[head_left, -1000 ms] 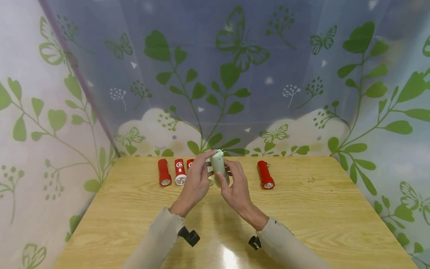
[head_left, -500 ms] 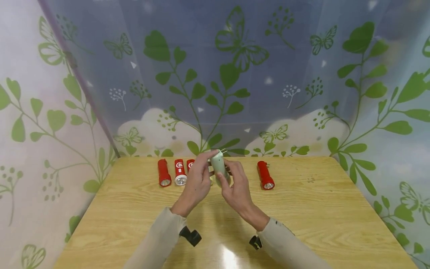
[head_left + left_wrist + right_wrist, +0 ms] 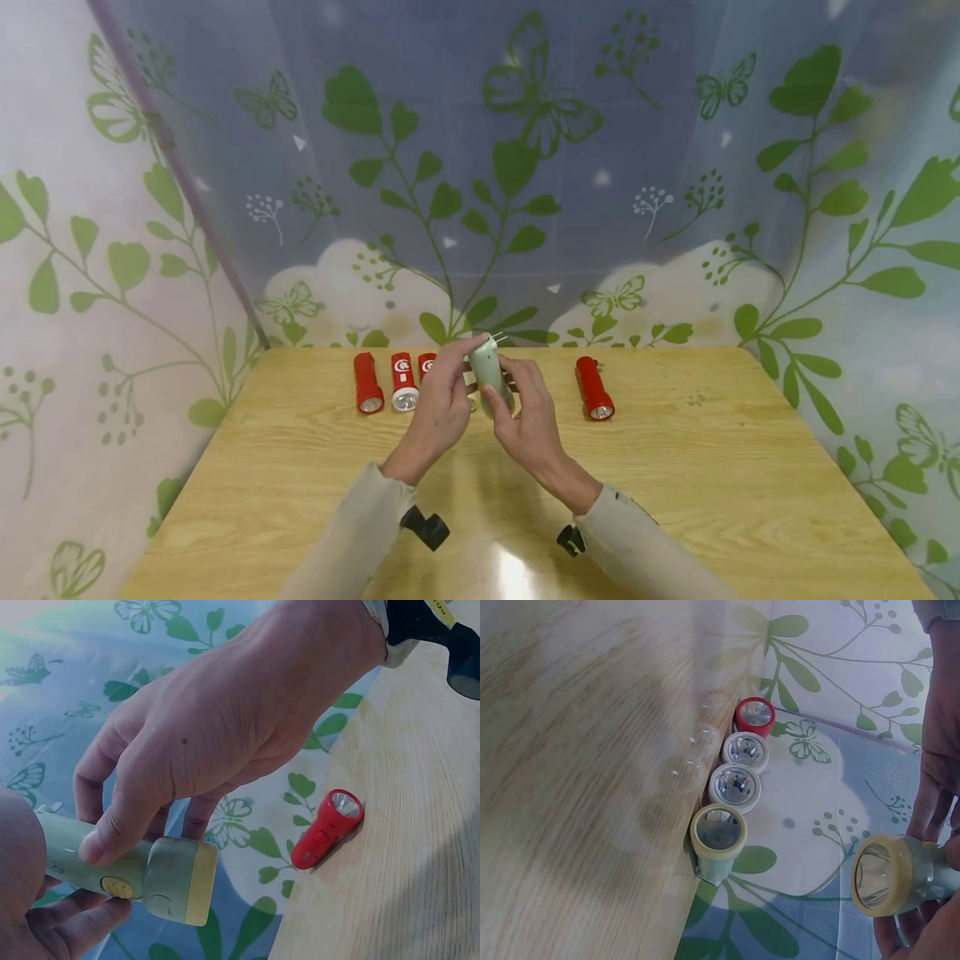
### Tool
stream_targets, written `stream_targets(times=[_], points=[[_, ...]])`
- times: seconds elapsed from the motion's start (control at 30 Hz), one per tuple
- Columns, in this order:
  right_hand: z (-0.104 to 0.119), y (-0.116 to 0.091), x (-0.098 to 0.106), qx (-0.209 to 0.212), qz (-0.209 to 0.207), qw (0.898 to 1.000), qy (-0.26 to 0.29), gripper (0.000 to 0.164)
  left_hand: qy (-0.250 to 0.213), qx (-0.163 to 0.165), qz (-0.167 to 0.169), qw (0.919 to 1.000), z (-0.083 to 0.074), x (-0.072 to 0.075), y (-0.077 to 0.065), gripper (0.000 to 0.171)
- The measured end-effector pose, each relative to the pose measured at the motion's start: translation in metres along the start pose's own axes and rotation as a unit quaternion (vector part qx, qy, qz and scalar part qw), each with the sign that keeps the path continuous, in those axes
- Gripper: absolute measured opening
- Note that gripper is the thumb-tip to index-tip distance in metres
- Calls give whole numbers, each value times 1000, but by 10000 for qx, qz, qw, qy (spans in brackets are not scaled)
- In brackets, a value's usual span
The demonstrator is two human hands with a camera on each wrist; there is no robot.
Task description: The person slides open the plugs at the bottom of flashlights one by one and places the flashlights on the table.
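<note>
A pale green flashlight (image 3: 487,367) is held above the table by both hands, tail end up in the head view. Two thin plug prongs (image 3: 500,337) stick out to the right at its tail. My left hand (image 3: 441,404) grips the tail part, with the index finger along the end beside the prongs. Gripping the body from the other side, my right hand (image 3: 528,417) has its thumb (image 3: 101,844) laid on the casing. The left wrist view shows a yellow slide switch (image 3: 116,886) and the flashlight's yellow-rimmed head; its lens faces the right wrist camera.
Left on the wooden table (image 3: 300,500) lie a red flashlight (image 3: 368,383) and two red ones with white rims (image 3: 745,751) (image 3: 735,787). Beside them is another green flashlight (image 3: 718,859), mostly hidden in the head view. One more red flashlight (image 3: 594,389) lies right. Patterned cloth surrounds the table.
The prongs at the tail stand out further to the right than a second ago. The left hand has shifted very slightly right; the right hand's grip looks the same.
</note>
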State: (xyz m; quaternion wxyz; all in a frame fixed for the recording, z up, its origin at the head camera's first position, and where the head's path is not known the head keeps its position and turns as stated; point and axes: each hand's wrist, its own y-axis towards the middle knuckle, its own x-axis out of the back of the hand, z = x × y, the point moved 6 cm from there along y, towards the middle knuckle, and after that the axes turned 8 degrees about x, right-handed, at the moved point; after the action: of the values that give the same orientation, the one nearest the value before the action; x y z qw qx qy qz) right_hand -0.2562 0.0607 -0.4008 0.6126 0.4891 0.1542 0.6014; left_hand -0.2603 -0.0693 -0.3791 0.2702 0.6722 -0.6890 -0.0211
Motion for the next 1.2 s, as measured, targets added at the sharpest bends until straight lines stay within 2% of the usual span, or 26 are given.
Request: stream_targets(times=[0.17, 0.43, 0.53, 0.6, 0.73, 0.93, 1.07, 1.2], points=[[-2, 1, 1, -96, -7, 9999, 120, 38, -53, 1, 45, 10000, 1, -2, 0, 58], [-3, 4, 2, -173, 210, 9993, 274, 46, 380, -261, -99, 9989, 0, -1, 2, 56], [-5, 6, 3, -246, 312, 9985, 383, 47, 352, -273, -79, 9990, -1, -1, 4, 54], [-7, 9, 4, -316, 350, 9980, 414, 47, 282, -165, -13, 9995, 0, -2, 6, 55], [-13, 13, 8, -529, 352, 9965, 541, 46, -127, 290, 103, 9994, 5, -6, 8, 55], [-29, 15, 11, -1215, 452, 9881, 823, 47, -477, 856, -1, 9952, 20, -13, 6, 54], [-38, 16, 14, -1606, 478, 9821, 855, 47, -620, 1066, 106, 9923, 28, -20, 5, 54], [-42, 16, 16, -1794, 505, 9794, 778, 46, -749, 1140, 214, 9904, 33, -26, 7, 54]])
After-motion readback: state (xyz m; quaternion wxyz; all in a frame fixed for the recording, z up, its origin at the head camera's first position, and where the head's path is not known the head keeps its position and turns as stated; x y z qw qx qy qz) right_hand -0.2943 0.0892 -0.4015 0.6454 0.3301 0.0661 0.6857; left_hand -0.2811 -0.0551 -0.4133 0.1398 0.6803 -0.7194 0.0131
